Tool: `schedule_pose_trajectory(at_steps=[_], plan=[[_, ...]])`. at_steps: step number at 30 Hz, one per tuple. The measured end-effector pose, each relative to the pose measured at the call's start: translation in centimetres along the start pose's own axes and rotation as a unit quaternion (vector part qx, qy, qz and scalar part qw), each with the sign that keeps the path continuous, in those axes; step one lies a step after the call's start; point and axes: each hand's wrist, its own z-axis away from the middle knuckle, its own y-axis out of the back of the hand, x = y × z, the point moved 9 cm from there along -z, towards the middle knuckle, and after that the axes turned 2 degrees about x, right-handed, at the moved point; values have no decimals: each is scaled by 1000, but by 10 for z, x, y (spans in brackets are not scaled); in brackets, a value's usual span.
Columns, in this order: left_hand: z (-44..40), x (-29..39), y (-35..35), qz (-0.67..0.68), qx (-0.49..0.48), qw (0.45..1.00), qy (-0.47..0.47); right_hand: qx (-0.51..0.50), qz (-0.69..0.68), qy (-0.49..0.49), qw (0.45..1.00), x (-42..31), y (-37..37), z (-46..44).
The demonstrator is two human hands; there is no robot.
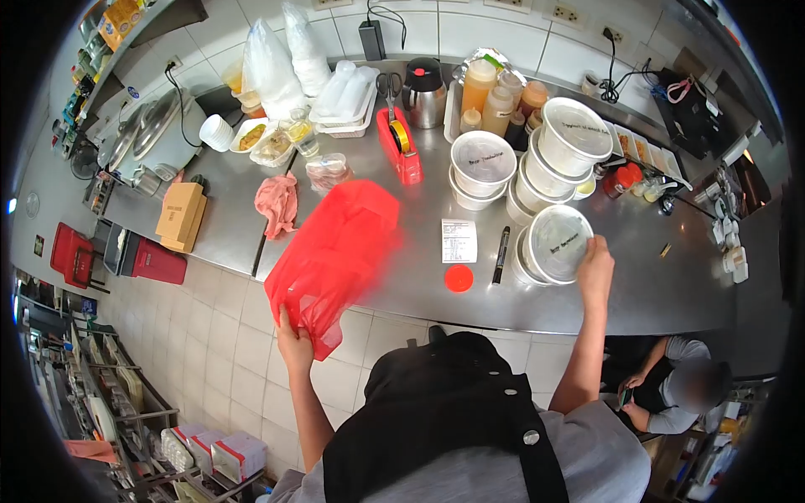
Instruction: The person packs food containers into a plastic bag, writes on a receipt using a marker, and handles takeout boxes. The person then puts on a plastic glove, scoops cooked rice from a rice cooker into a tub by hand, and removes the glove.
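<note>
My left hand (293,342) grips the lower end of a red plastic bag (340,247), which hangs over the front edge of the steel counter and is blurred on its right side. My right hand (595,267) has its fingers at the right rim of a white lidded tub (558,243) with handwriting on the lid. That tub sits on another one. Behind it stand more stacked white tubs (575,134). A black marker (501,255), a printed slip (459,241) and a red disc (459,278) lie left of the near stack.
A red tape dispenser (399,147), a steel jug (424,92) and sauce bottles (480,84) stand at the back. A pink cloth (276,204) and cardboard boxes (180,216) are left. Another person (671,381) sits at the lower right, beyond the counter edge.
</note>
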Motion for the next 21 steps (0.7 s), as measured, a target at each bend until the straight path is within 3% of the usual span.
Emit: schedule_pose_trajectory(at_steps=[2, 4, 6, 8, 9, 12, 13, 16, 17, 19, 20, 21], plan=[[2, 18, 8, -23, -27, 998, 42, -1, -35, 7, 999, -20, 16, 0], [2, 8, 1, 6, -41, 999, 23, 1, -71, 15, 997, -46, 28, -1], [2, -1, -6, 35, -59, 998, 1, -19, -144, 85, 986, -93, 29, 9], [0, 2, -19, 25, -92, 995, -27, -67, -201, 127, 969, -128, -3, 28], [0, 6, -22, 46, -116, 992, -16, -159, -139, 101, 972, -144, -31, 45], [2, 21, -31, 41, -164, 986, -5, -239, -320, 232, 887, -214, -122, 123], [4, 27, -35, 57, -170, 983, -49, -337, -265, 206, 880, -231, -157, 155], [16, 8, -60, 110, -275, 949, -107, -604, -312, -25, 733, -244, -244, 253], [21, 11, -58, 117, -292, 942, -118, -547, -310, 21, 777, -235, -267, 253], [19, 13, -24, 319, -176, 929, 65, -396, -228, 115, 882, -212, -298, 231], [20, -10, -24, 350, -167, 919, 69, -296, -146, 160, 930, -202, -296, 212], [18, -17, -9, 346, -151, 922, 90, -266, -126, 120, 948, -190, -288, 194]])
